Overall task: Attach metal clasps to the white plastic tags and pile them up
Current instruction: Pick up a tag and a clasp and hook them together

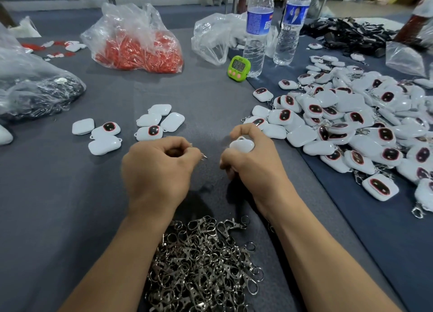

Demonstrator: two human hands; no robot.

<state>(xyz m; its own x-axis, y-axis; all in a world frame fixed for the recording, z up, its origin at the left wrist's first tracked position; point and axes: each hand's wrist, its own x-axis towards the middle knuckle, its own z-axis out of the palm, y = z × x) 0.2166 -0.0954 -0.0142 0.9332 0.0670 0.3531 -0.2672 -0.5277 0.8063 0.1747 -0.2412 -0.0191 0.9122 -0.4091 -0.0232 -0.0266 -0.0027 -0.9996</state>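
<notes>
My left hand (pixel 159 169) pinches a metal clasp (pixel 203 156) while my right hand (pixel 248 157) curls round a white tag (pixel 241 145), loop turned toward it for hooking.

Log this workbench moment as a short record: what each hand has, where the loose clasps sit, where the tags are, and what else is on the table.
left hand: pinches a metal clasp, only its tip showing
right hand: grips a white tag
loose clasps: heap between the forearms
clasped tags: large pile on the right
bare tags: small groups beyond the left hand
other: green timer, water bottles, bag of red pieces
</notes>
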